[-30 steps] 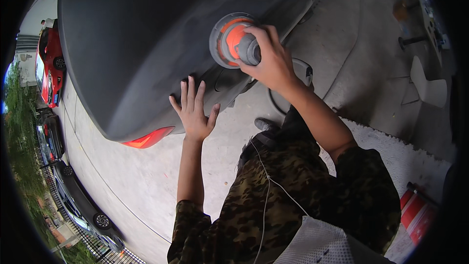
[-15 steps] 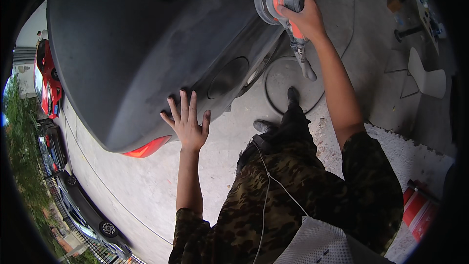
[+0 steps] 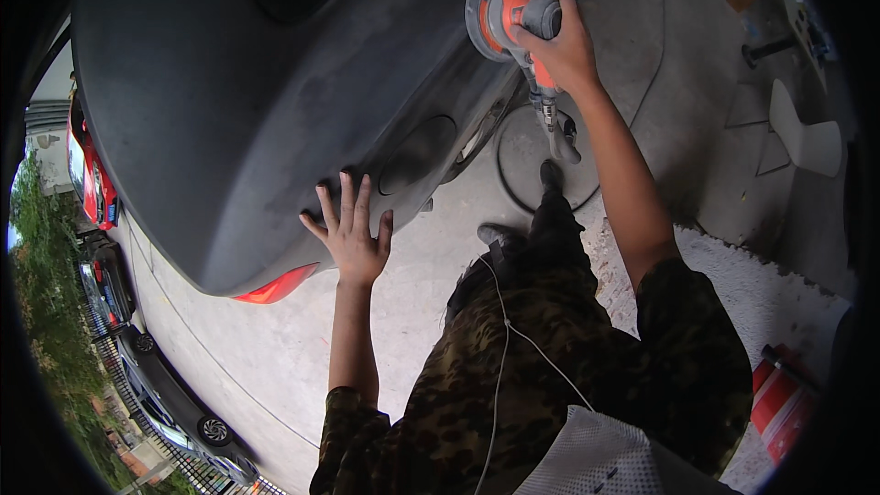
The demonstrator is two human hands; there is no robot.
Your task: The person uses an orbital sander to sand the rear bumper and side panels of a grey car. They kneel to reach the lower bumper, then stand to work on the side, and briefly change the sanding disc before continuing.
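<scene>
In my right hand (image 3: 564, 48) is an orange and grey round sander (image 3: 513, 14), gripped around its body with the disc tilted toward the car. The disc is at the side of the dark matte grey car body (image 3: 266, 101); whether it touches cannot be made out. A hose fitting hangs from the handle and joins a dark hose (image 3: 502, 174) that loops on the floor. My left hand (image 3: 353, 243) lies on the car's rear corner with fingers spread, near the round fuel flap (image 3: 419, 154) and above the red tail light (image 3: 277, 286).
A white chair (image 3: 802, 133) stands at the right, with a cluttered workbench (image 3: 807, 14) beyond it. A red and white container (image 3: 779, 403) is at the lower right. Parked cars, a red one (image 3: 90, 170) and a grey one (image 3: 179, 399), line the left side.
My right hand has brought the sander slightly left and down, nearer along the car's side. My left hand stays in place on the panel. The whole view has shifted a little.
</scene>
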